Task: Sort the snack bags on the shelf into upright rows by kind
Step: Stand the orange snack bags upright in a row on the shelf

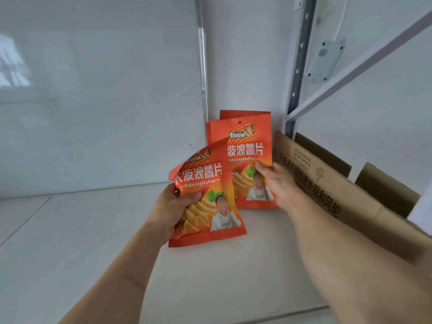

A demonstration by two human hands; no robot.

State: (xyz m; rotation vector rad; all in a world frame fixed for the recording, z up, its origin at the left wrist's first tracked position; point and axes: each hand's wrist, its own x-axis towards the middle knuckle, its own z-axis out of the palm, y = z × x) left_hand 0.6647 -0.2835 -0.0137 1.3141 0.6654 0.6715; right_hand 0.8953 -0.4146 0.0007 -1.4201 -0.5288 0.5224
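Where front bag [247, 146] overlaps, rear bag [243, 114] seemingly identical

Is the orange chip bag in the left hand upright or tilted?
Tilted: the orange chip bag in the left hand leans left, its top corner folded over.

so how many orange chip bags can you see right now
3. One tilted in the left hand, the front bag. One upright, held by the right hand, the middle bag. Behind it only the top edge of a rear bag shows; more may be hidden.
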